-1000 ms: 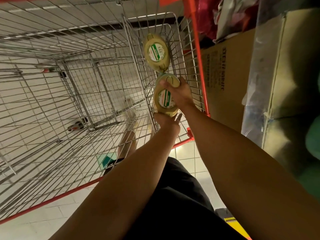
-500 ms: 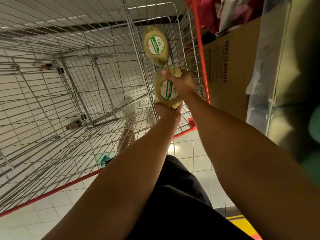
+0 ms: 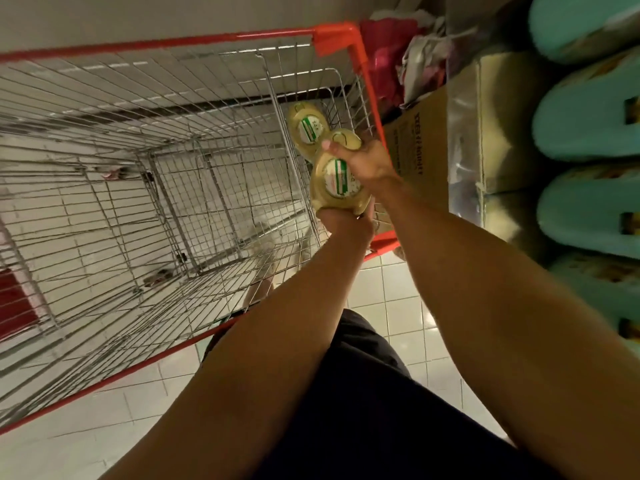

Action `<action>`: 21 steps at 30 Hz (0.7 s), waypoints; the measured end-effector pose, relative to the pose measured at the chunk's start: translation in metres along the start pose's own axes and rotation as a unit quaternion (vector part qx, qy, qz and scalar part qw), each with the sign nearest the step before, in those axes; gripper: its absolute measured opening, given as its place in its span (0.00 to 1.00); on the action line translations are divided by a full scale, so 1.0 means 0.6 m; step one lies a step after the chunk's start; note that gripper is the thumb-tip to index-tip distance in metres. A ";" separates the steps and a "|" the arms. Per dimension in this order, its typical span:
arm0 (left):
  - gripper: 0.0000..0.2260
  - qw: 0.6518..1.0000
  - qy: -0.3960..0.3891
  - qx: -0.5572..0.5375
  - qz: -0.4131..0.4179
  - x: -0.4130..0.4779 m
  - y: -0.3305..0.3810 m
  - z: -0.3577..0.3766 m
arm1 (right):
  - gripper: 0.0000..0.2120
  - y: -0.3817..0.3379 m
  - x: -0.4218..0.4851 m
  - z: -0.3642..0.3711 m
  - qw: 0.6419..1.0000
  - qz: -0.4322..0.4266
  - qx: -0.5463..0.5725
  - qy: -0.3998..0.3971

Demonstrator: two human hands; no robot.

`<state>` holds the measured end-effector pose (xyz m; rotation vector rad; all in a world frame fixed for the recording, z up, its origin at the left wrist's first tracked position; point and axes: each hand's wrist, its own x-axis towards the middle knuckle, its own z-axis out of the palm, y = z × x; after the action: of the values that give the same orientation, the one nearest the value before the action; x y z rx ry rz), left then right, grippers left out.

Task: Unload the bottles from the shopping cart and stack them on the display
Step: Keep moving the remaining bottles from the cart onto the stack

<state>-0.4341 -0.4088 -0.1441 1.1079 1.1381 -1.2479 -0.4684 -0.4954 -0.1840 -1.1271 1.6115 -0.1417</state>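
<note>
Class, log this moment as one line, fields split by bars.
left hand: holds yellow bottle from below | right hand: holds its top | second bottle: in shopping cart, just beyond

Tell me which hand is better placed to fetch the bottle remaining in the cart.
Probably right: the right hand lies atop the held bottle, next to the other bottle. The left hand cups the held bottle from below, farther away.

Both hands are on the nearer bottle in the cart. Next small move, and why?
Probably lift the held bottle clear of the cart's red rim and swing right toward the display: the right hand grips its top, the left hand holds it underneath. A second bottle lies behind.
</note>
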 end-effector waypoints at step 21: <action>0.30 0.882 -0.195 0.421 0.082 -0.200 0.192 -0.072 | 0.22 -0.170 -0.305 -0.074 0.962 -0.058 0.257 0.076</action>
<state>-0.3193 -0.3499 -0.0303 1.4382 0.1485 -1.7863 -0.4566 -0.4394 0.0223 -0.8147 1.5180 -0.6994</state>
